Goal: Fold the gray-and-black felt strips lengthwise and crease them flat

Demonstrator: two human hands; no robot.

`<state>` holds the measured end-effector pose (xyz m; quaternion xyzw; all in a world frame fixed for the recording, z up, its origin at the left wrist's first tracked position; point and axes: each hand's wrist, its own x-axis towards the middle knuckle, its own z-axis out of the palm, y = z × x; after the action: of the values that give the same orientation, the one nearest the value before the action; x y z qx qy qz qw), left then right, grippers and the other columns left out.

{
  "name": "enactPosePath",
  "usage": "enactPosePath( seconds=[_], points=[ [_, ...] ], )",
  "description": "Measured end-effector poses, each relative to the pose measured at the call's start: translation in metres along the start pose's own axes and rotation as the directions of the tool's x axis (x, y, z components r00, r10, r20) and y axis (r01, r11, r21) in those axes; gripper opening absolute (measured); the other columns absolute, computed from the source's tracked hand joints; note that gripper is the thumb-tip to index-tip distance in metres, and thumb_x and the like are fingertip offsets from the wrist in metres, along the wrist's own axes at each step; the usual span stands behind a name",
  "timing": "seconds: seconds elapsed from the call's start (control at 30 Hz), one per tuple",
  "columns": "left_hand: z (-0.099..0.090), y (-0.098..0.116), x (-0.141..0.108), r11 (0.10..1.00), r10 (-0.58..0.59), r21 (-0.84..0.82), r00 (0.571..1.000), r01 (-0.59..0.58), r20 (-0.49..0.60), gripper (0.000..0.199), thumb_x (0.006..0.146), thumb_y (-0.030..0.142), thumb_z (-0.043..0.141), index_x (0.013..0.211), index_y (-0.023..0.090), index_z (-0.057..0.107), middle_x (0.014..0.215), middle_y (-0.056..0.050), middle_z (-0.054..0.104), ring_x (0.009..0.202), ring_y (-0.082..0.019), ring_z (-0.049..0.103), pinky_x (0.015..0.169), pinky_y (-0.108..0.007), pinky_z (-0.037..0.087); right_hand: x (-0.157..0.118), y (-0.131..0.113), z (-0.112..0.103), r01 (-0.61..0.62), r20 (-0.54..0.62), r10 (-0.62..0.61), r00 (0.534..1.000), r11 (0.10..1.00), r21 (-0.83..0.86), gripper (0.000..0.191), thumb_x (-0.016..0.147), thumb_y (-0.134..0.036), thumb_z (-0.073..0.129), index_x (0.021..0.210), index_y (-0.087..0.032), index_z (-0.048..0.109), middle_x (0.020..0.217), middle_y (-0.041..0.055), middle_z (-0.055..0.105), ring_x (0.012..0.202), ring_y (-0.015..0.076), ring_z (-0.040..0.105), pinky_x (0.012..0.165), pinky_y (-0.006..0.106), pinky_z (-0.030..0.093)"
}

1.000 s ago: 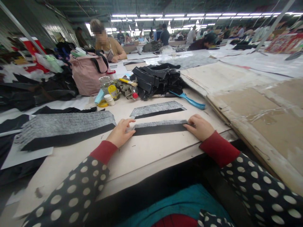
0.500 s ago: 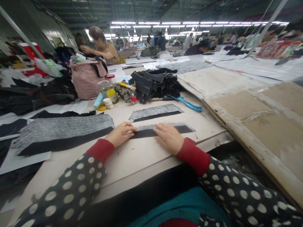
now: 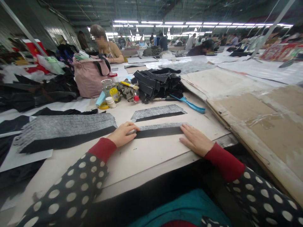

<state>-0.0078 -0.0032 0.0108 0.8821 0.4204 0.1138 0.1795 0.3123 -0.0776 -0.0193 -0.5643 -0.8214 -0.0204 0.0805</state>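
On the cardboard-topped table a folded fabric strip (image 3: 161, 130) lies in front of me, grey speckled along its far side and black along its near side. My left hand (image 3: 123, 133) rests at the strip's left end, fingertips and thumb apart on the cloth. At the opposite end my right hand (image 3: 196, 138) lies flat with fingers stretched out, covering that corner. Just beyond is a similar grey and black piece (image 3: 158, 112). A fanned stack of such pieces (image 3: 71, 126) sits to the left of my left hand.
Behind are a heap of black fabric pieces (image 3: 156, 83), a blue-handled tool (image 3: 191, 105), a glass jar (image 3: 107, 86), a small white pot (image 3: 110, 102), a yellow-handled brush (image 3: 129, 84) and a pink bag (image 3: 86, 77). Cardboard sheets (image 3: 260, 107) lie right. A co-worker (image 3: 106, 45) stands beyond.
My right hand has slid rightward along the strip from its middle to its right end, uncovering the cloth between the hands. My left hand stays at the left end.
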Motion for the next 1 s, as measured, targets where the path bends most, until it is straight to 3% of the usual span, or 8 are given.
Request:
enactPosePath(
  seconds=[0.17,0.3,0.43,0.67,0.77,0.83,0.93,1.0],
  points=[
    [-0.006,0.002,-0.012,0.997,-0.058,0.043,0.998,0.056,0.031,0.031,0.068,0.022,0.044,0.096,0.022,0.058,0.105,-0.004,0.046,0.099,-0.019,0.045,0.092,-0.033,0.034,-0.004,-0.007,0.001,-0.065,-0.026,0.064,0.998,0.998,-0.028,0.061,0.082,-0.048,0.029,0.124,-0.006,0.040,0.131,0.0162,0.033,0.122,0.0253,0.028,0.098,0.041,0.027],
    [-0.016,0.001,-0.043,0.993,-0.114,0.050,0.991,0.110,0.074,0.030,0.066,0.024,0.046,0.094,0.022,0.057,0.105,-0.003,0.047,0.099,-0.020,0.045,0.091,-0.032,0.035,-0.001,-0.033,-0.002,-0.004,-0.044,0.003,0.999,1.000,-0.020,0.058,0.082,-0.050,0.028,0.124,-0.012,0.042,0.131,0.0124,0.035,0.123,0.0255,0.026,0.098,0.046,0.021],
    [-0.021,0.001,-0.068,0.986,-0.162,0.058,0.982,0.157,0.098,0.028,0.067,0.028,0.047,0.093,0.023,0.055,0.108,-0.003,0.047,0.104,-0.020,0.042,0.093,-0.032,0.033,-0.001,-0.039,-0.004,0.020,-0.065,-0.022,0.998,1.000,-0.022,0.052,0.083,-0.049,0.028,0.121,-0.019,0.047,0.136,0.0116,0.027,0.125,0.0276,0.021,0.097,0.049,0.018],
    [-0.042,-0.004,-0.064,0.950,-0.255,0.226,0.953,0.215,0.166,0.042,0.064,0.042,0.053,0.098,0.018,0.052,0.104,-0.008,0.050,0.095,-0.024,0.048,0.084,-0.034,0.039,-0.006,-0.028,-0.002,-0.024,-0.066,0.024,0.998,1.000,-0.009,0.049,0.084,-0.047,0.028,0.121,-0.021,0.046,0.135,0.0098,0.029,0.124,0.0271,0.022,0.097,0.049,0.019],
    [-0.055,0.029,-0.040,0.958,-0.125,0.271,0.987,0.092,0.106,0.035,0.067,0.035,0.053,0.098,0.020,0.054,0.107,-0.006,0.050,0.097,-0.024,0.047,0.087,-0.034,0.035,-0.006,-0.029,-0.003,-0.026,-0.065,0.026,0.998,1.000,0.011,0.050,0.083,-0.048,0.028,0.121,-0.021,0.046,0.135,0.0099,0.030,0.124,0.0271,0.022,0.097,0.048,0.019],
    [-0.049,0.063,-0.014,0.975,-0.008,0.222,0.999,-0.002,0.046,0.024,0.073,0.028,0.046,0.094,0.021,0.054,0.101,-0.004,0.052,0.092,-0.019,0.050,0.084,-0.032,0.037,-0.005,-0.031,-0.003,-0.032,-0.063,0.034,0.997,0.999,0.022,0.050,0.083,-0.048,0.029,0.122,-0.021,0.045,0.135,0.0101,0.030,0.125,0.0271,0.022,0.097,0.049,0.019],
    [-0.015,0.109,0.026,0.984,0.142,0.113,0.990,-0.140,-0.005,0.019,0.076,0.015,0.039,0.088,0.018,0.054,0.092,-0.004,0.054,0.085,-0.016,0.051,0.080,-0.028,0.040,-0.005,-0.032,-0.002,-0.036,-0.067,0.040,0.997,0.997,0.061,0.050,0.083,-0.048,0.031,0.121,-0.020,0.046,0.134,0.0110,0.030,0.124,0.0283,0.022,0.097,0.051,0.019],
    [0.017,0.123,0.047,0.981,0.180,0.076,0.984,-0.179,-0.009,0.017,0.076,0.013,0.039,0.086,0.016,0.054,0.088,-0.005,0.055,0.082,-0.016,0.051,0.077,-0.028,0.041,-0.005,-0.027,-0.001,-0.018,-0.087,0.030,0.996,0.991,0.135,0.047,0.082,-0.045,0.033,0.119,-0.021,0.049,0.134,0.0113,0.031,0.124,0.0288,0.023,0.096,0.051,0.020]
  ],
)
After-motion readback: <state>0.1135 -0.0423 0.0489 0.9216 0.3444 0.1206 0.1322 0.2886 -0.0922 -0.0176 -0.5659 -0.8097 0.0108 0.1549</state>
